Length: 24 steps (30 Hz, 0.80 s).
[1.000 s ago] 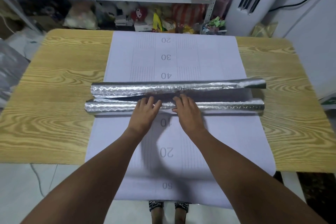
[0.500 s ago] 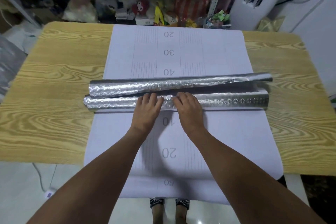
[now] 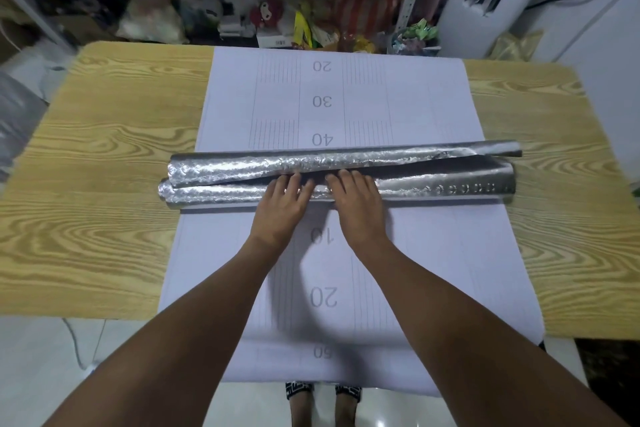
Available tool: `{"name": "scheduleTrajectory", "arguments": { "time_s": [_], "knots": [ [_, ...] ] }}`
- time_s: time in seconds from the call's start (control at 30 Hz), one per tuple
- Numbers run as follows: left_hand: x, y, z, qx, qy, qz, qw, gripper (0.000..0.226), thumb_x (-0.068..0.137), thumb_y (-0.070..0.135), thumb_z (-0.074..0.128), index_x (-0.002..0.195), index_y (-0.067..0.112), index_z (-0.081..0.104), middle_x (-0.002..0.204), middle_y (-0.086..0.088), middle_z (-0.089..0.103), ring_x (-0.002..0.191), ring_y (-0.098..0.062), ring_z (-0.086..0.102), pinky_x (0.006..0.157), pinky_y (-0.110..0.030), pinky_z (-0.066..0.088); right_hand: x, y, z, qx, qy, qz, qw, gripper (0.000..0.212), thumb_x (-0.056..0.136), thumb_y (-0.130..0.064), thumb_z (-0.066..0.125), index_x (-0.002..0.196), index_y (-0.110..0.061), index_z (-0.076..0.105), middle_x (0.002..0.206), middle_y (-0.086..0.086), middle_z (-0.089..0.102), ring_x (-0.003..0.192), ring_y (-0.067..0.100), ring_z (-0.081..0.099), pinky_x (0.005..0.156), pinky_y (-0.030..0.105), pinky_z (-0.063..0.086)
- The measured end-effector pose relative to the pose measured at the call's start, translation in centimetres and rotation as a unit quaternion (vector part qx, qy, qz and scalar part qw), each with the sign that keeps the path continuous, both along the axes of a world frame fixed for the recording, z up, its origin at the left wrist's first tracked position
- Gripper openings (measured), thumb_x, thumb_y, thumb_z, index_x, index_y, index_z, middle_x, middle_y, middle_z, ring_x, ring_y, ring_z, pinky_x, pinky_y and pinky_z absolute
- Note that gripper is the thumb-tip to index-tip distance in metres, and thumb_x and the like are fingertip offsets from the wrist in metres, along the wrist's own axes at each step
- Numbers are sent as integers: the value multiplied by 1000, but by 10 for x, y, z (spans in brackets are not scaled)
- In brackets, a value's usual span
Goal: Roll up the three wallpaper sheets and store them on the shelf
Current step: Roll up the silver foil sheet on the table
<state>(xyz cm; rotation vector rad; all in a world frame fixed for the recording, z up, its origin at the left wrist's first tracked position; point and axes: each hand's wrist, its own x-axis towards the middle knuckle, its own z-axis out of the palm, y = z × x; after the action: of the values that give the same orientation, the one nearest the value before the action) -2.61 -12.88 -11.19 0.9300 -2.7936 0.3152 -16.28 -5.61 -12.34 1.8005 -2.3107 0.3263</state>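
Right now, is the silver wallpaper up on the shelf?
No, the silver wallpaper lies on the table, under the left hand and right hand.

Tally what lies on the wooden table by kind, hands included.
Silver rolls: 2 (near roll, far roll)
White numbered sheet: 1 that shows
Hands: 2 (left hand, right hand)
Total: 5
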Motion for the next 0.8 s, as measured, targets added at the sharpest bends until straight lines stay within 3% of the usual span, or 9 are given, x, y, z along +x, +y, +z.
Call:
{"name": "scheduleTrajectory", "arguments": {
  "time_s": [0.23, 0.4, 0.47, 0.6, 0.7, 0.8],
  "knots": [
    [9, -2, 6, 25, 24, -45, 998, 54, 60, -1, 80, 111, 7, 66, 95, -10, 70, 81, -27, 68, 76, -34, 56, -6, 9, 4, -68, 3, 39, 997, 46, 65, 3, 70, 110, -7, 67, 93, 8, 70, 84, 27, 65, 84, 37, 53],
    [23, -1, 16, 44, 31, -57, 997, 53, 61, 3, 81, 111, 8, 64, 101, -10, 67, 84, -28, 65, 70, -32, 54, -14, 9, 14, -47, -27, 109, 993, 31, 71, -15, 80, 99, -12, 66, 80, 2, 69, 70, 23, 62, 73, 31, 52],
    [27, -1, 17, 19, 36, -59, 997, 58, 59, -1, 80, 114, 7, 61, 103, -12, 65, 87, -29, 64, 73, -34, 54, -14, 9, 15, -51, -34, 114, 992, 28, 73, -15, 80, 97, -11, 67, 82, 4, 68, 69, 25, 63, 71, 32, 53],
    [24, 6, 19, -7, 39, -65, 997, 77, 44, -9, 79, 112, 8, 48, 89, -11, 65, 76, -26, 63, 70, -32, 52, -7, 10, 15, -65, 3, 74, 995, 31, 70, -20, 83, 97, -11, 72, 100, 7, 69, 81, 26, 65, 69, 32, 54],
    [23, 9, 16, 12, 32, -62, 997, 79, 41, -9, 80, 110, 7, 47, 90, -11, 66, 77, -26, 64, 69, -31, 53, -2, 11, 13, -51, 65, 52, 995, 41, 68, -28, 84, 104, -12, 72, 100, 4, 69, 83, 23, 64, 74, 32, 53],
    [23, 9, 8, 26, 14, -53, 998, 77, 46, -6, 82, 112, 6, 45, 96, -11, 66, 82, -27, 64, 73, -32, 54, 4, 14, 8, -58, 50, 41, 996, 44, 72, -22, 82, 111, -10, 65, 98, 6, 66, 85, 24, 62, 78, 34, 53]
  ]
}}
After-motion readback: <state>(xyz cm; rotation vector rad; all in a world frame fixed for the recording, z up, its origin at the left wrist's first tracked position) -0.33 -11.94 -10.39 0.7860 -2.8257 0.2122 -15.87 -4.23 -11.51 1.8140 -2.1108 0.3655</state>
